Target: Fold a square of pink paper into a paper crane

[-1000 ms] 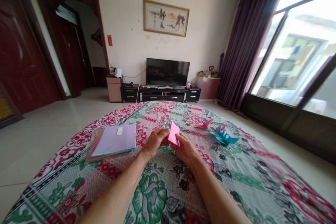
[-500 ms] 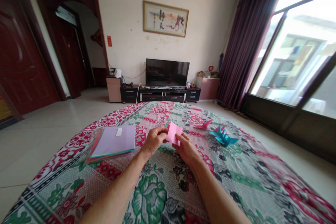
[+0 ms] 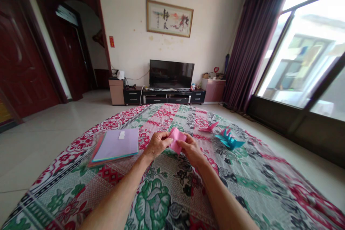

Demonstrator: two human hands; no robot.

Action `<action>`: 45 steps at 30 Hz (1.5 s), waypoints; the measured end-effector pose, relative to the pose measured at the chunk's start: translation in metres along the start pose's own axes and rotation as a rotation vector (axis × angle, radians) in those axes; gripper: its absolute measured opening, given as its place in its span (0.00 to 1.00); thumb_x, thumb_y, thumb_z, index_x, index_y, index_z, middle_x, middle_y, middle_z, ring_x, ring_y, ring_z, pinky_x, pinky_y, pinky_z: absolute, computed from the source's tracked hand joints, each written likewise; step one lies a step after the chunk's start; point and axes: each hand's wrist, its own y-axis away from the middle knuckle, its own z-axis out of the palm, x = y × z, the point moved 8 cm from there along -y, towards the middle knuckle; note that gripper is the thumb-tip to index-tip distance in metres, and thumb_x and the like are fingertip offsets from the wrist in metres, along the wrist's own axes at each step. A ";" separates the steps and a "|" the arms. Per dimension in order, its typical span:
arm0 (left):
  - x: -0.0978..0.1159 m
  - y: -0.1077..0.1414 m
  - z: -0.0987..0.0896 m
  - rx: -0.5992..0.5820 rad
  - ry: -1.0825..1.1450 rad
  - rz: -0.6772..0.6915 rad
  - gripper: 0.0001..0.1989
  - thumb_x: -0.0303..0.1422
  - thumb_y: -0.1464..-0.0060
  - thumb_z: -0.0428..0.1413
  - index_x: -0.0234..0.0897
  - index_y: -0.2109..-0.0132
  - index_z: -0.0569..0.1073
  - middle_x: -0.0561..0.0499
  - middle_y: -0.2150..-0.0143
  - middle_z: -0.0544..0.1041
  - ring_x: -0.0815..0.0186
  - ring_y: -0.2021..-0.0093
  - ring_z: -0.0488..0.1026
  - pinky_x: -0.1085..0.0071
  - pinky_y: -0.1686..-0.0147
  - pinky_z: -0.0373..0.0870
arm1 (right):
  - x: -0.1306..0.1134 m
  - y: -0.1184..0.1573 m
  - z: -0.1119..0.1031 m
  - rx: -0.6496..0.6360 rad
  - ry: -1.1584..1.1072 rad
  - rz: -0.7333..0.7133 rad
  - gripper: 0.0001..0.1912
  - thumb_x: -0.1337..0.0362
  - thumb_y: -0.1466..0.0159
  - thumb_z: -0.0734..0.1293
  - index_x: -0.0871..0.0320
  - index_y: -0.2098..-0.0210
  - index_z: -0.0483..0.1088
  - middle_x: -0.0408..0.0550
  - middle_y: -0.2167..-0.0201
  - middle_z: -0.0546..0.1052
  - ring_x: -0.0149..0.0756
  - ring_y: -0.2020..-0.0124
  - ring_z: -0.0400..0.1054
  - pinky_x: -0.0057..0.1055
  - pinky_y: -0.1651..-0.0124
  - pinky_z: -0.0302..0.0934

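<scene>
A small piece of folded pink paper (image 3: 177, 139) is held up between both hands, just over the patterned cloth. My left hand (image 3: 158, 144) pinches its left edge between thumb and fingers. On the other side, my right hand (image 3: 191, 147) grips the right edge, with the thumb lying across the front. A crease runs through the paper's middle. To the right lie a pink folded paper crane (image 3: 209, 128) and several blue ones (image 3: 230, 141) bunched together, with some pink showing behind them.
Left of my hands is a stack of coloured paper sheets (image 3: 117, 144), lilac on top, bearing a small white label (image 3: 121, 135). A floral tablecloth (image 3: 153, 201) covers the round table. Beyond it stand a low TV cabinet (image 3: 167, 97) and a television (image 3: 171, 74).
The pink paper has turned in my fingers, from a flat rectangle to a diamond-like shape with a visible crease. My right thumb has shifted lower on it.
</scene>
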 end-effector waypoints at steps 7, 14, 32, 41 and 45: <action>0.004 0.000 -0.004 -0.007 -0.139 0.037 0.08 0.32 0.55 0.51 0.33 0.77 0.68 0.57 0.81 0.61 0.73 0.79 0.55 0.77 0.78 0.52 | -0.004 0.002 -0.001 -0.014 0.011 0.028 0.18 0.66 0.54 0.72 0.55 0.64 0.67 0.39 0.73 0.74 0.28 0.76 0.66 0.26 0.70 0.62; 0.011 0.003 -0.001 -0.060 -0.148 0.066 0.09 0.28 0.58 0.49 0.32 0.71 0.74 0.55 0.77 0.67 0.71 0.76 0.60 0.76 0.75 0.56 | -0.013 0.000 0.000 0.007 0.104 -0.103 0.20 0.70 0.55 0.70 0.52 0.62 0.67 0.39 0.64 0.74 0.26 0.76 0.63 0.24 0.72 0.58; 0.005 0.008 0.002 -0.213 0.254 -0.146 0.16 0.29 0.58 0.49 0.31 0.62 0.76 0.51 0.74 0.72 0.69 0.73 0.66 0.74 0.70 0.62 | 0.006 0.001 -0.002 -0.067 0.054 0.054 0.08 0.71 0.56 0.64 0.60 0.74 0.72 0.40 0.80 0.71 0.26 0.80 0.61 0.24 0.74 0.55; 0.021 0.006 0.010 -0.278 -0.184 0.024 0.11 0.26 0.61 0.50 0.33 0.69 0.75 0.55 0.78 0.68 0.72 0.77 0.59 0.77 0.77 0.54 | 0.003 0.002 -0.003 -0.060 0.028 0.071 0.04 0.70 0.56 0.65 0.60 0.79 0.71 0.41 0.83 0.71 0.27 0.81 0.61 0.24 0.76 0.56; 0.021 0.007 0.012 -0.327 -0.236 0.019 0.07 0.26 0.60 0.50 0.33 0.73 0.73 0.56 0.80 0.64 0.73 0.78 0.57 0.76 0.78 0.52 | 0.002 0.003 -0.002 -0.076 0.037 0.082 0.04 0.70 0.56 0.64 0.60 0.80 0.70 0.41 0.82 0.72 0.27 0.81 0.61 0.23 0.77 0.54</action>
